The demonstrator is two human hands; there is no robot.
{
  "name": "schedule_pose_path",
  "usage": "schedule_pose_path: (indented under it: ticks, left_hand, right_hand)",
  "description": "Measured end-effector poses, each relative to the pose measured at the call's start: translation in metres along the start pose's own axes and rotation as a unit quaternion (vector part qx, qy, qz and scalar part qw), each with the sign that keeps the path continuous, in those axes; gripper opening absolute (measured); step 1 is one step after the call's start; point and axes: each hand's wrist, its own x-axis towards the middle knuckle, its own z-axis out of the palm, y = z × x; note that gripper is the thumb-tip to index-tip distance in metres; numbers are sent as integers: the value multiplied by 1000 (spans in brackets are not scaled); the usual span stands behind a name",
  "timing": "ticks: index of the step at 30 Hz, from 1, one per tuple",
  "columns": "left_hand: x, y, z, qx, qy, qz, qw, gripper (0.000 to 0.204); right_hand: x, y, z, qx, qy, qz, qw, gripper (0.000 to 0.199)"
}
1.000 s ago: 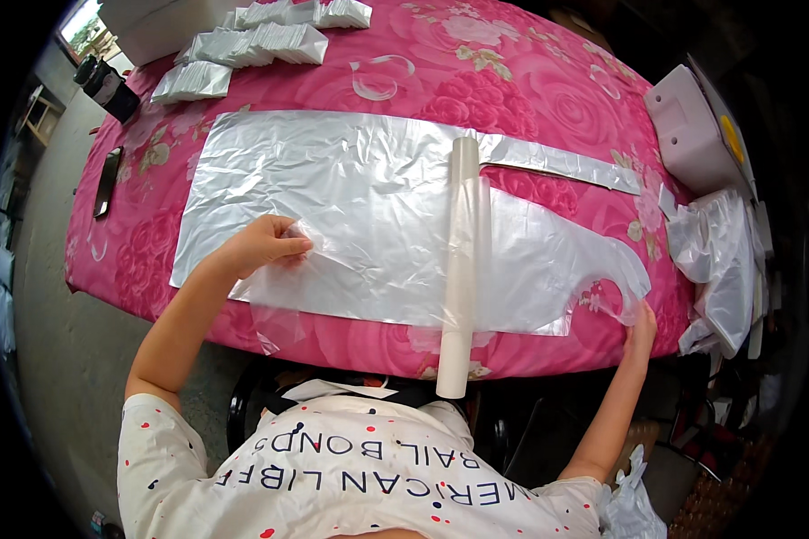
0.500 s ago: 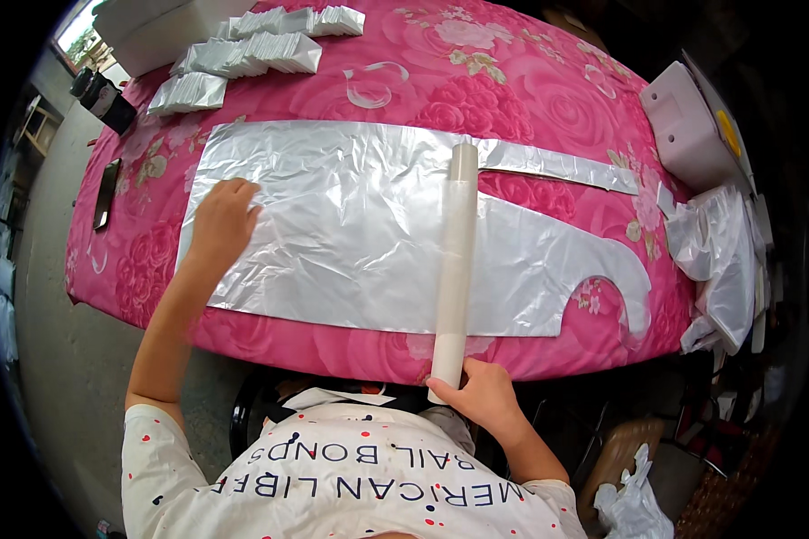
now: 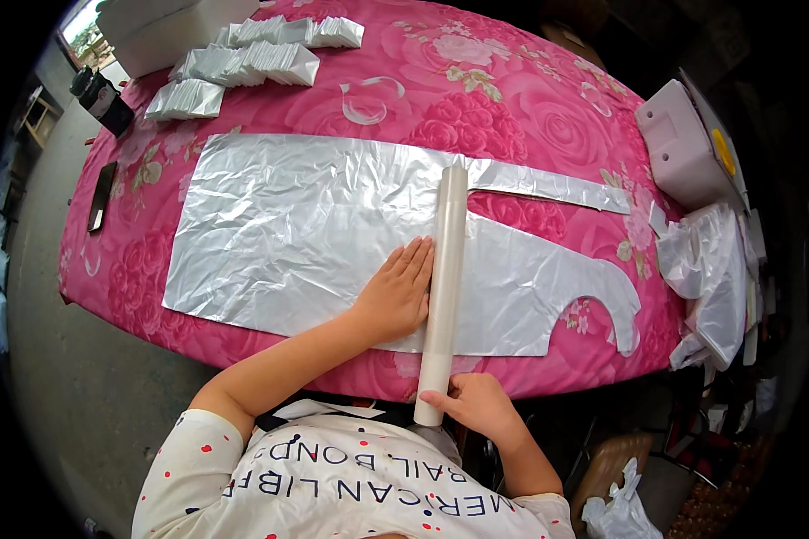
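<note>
A silvery-white plastic film sheet (image 3: 270,225), cut like an apron with a strap and a curved neck piece at its right end, lies spread on the table. Across it, roughly front to back, rests a long pale tube (image 3: 447,269) whose near end juts over the table's front edge. Around that near end my right hand (image 3: 476,402) is closed, thumb on top. My left hand (image 3: 399,292) lies flat on the sheet, fingers stretched out, just left of the tube; its fingertips are close against the tube's side.
Stacks of folded silvery packets (image 3: 247,65) and a white box (image 3: 166,40) stand at the back left, near a dark bottle (image 3: 102,101) and a phone (image 3: 102,196). At right are a white container (image 3: 688,135) and clear plastic bags (image 3: 706,269). A pink floral cloth (image 3: 548,99) covers the table.
My left hand has moved right from the sheet's left part to beside the tube, flattening out. My right hand keeps its hold on the tube's near end.
</note>
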Motion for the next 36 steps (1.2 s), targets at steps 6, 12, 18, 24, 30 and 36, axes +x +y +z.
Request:
schedule_pose_path:
  ticks: [6, 12, 18, 24, 30, 36]
  left_hand:
    - [1, 1, -2, 35, -11, 1, 999, 58]
    - [0, 0, -2, 55, -27, 5, 998, 58]
    - [1, 3, -5, 51, -42, -4, 998, 58]
    - [1, 2, -3, 49, -41, -1, 998, 58]
    - [0, 3, -4, 25, -23, -3, 999, 57]
    - [-3, -2, -2, 30, -28, 4, 999, 58]
  right_hand:
    - [93, -13, -69, 94, 71, -52, 992, 61]
    - [176, -25, -119, 423, 65, -54, 902, 51]
    - [233, 7, -145, 825, 138, -129, 532, 22]
    - [216, 139, -258, 835, 217, -295, 411, 30]
    - [137, 92, -307, 711, 356, -339, 503, 29]
    - [141, -117, -133, 355, 318, -386, 790, 22]
